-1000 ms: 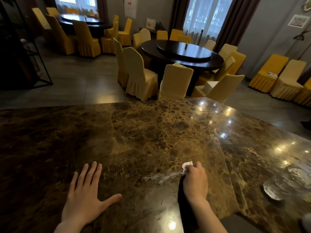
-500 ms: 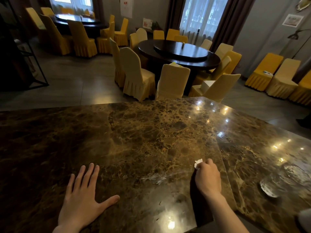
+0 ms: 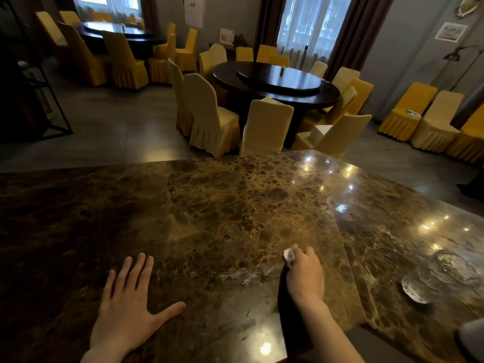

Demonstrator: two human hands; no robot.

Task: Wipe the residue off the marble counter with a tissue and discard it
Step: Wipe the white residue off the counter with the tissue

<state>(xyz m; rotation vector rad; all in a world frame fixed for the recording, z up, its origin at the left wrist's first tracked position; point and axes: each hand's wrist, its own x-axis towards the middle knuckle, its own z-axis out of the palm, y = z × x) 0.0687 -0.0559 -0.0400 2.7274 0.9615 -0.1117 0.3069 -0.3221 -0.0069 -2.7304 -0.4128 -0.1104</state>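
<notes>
Marble counter: tissue balled in right hand.

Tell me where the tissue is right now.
The tissue is bunched in the right hand on the marble counter, low and right of centre in the head view, just right of the whitish residue.

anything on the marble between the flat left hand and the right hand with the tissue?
Head view: only a whitish residue smear, lying close to the right hand and its tissue. Toward the left hand the marble counter is bare.
</notes>
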